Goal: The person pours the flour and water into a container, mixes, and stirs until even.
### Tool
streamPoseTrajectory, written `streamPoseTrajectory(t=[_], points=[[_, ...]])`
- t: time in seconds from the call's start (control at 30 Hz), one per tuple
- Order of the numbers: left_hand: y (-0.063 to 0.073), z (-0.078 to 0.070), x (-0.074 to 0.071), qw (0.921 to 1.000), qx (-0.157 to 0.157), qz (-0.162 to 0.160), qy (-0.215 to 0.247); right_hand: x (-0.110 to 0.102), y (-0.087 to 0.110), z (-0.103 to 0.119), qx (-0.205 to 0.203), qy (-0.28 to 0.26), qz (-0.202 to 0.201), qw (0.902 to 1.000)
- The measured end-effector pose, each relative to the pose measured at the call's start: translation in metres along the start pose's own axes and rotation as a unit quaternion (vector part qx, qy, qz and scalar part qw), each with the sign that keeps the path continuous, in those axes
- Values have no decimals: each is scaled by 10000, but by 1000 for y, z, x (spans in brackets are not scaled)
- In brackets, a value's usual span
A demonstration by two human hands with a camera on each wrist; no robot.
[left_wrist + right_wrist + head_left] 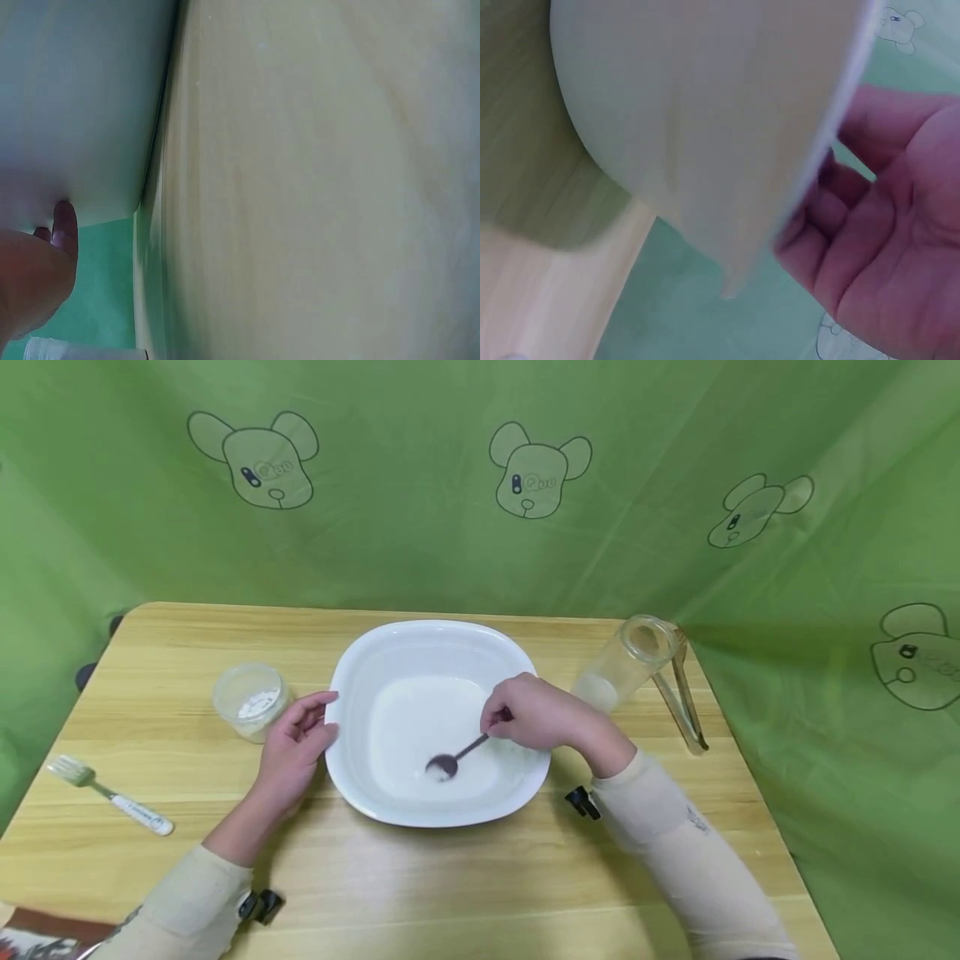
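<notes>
A white basin (438, 814) sits on the wooden table with a smooth white layer at its bottom; whether that is liquid cannot be told. My right hand (536, 714) reaches over the basin's right rim and pinches the handle of a dark spoon (471, 747). The spoon's bowl lies low in the basin, with some white in it. On the other side, my left hand (294, 745) touches the basin's left rim with thumb and fingertips. In the left wrist view a fingertip (65, 225) rests against the basin's outer wall (75, 112). The right wrist view hides the spoon behind the basin.
Just left of the left hand stands a clear tub (251, 697) with white powder. A fork (112, 795) lies farther left. Behind the right forearm, a tilted-looking glass jar (626, 660) holds some white stuff, with metal tongs (684, 714) beside it. Green curtain (420, 527) hangs behind.
</notes>
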State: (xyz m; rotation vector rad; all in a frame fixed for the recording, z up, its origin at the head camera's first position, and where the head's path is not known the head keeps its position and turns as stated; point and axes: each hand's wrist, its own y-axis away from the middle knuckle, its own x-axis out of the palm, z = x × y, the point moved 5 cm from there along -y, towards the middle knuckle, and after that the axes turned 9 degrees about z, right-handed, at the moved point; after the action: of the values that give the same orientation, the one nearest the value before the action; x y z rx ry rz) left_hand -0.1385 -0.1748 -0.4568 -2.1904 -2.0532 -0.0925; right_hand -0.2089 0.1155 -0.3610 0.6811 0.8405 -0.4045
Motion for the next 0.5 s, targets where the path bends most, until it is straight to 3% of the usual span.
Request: streamPoseTrajectory(t=[0.13,0.23,0.3,0.4,0.5], points=[[0,0,0,10000,33,2,-2,-5,9,-8,585,265,63,9979],[0,0,0,10000,43,0,-26,-15,15,-17,1365,373,-377,9892],[0,0,0,10000,43,1,-49,-20,16,-21,1656,361,-731,9828],[0,0,0,10000,31,8,-44,-21,11,-20,1630,290,-1057,9805],[0,-1,0,10000,15,-5,-26,-15,2,-16,1195,108,-933,9884]])
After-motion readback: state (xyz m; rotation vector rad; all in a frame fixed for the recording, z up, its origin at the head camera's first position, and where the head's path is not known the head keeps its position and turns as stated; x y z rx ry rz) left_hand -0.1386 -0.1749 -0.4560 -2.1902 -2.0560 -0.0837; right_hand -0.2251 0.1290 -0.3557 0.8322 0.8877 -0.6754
